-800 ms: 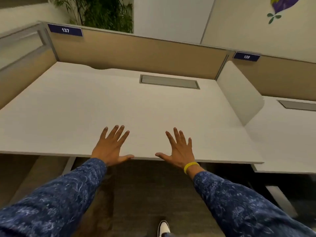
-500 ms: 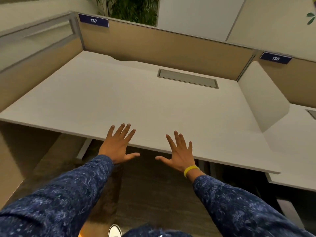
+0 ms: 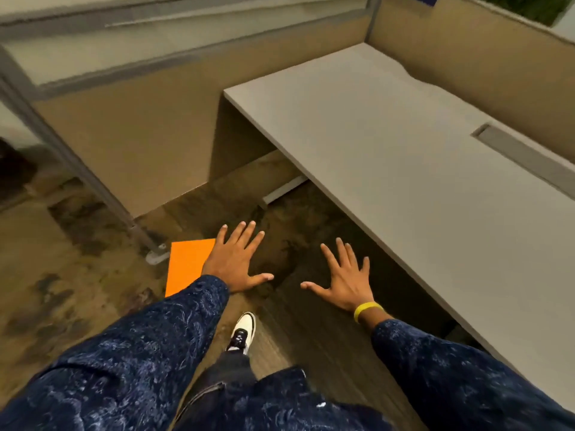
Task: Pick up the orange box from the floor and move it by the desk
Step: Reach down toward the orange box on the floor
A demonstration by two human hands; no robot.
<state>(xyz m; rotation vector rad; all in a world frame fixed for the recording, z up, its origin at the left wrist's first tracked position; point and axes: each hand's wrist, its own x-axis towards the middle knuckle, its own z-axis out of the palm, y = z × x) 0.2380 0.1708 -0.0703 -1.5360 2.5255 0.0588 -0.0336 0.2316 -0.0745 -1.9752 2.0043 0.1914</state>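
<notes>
An orange box lies flat on the floor to the left of the desk, near the foot of a partition post. My left hand hovers in front of it with fingers spread, covering the box's right edge; it holds nothing. My right hand, with a yellow band at the wrist, is also spread and empty, held over the dark floor just in front of the desk's near edge. The pale grey desk fills the right side of the view.
A tan cubicle partition with a grey metal post stands behind the box. A white desk foot lies under the desk. My white shoe is on the floor between my arms. Patterned carpet spreads to the left.
My view has swung left and down from the desk top to the floor. The orange box has come into sight under my left hand. Both hands stay spread and empty.
</notes>
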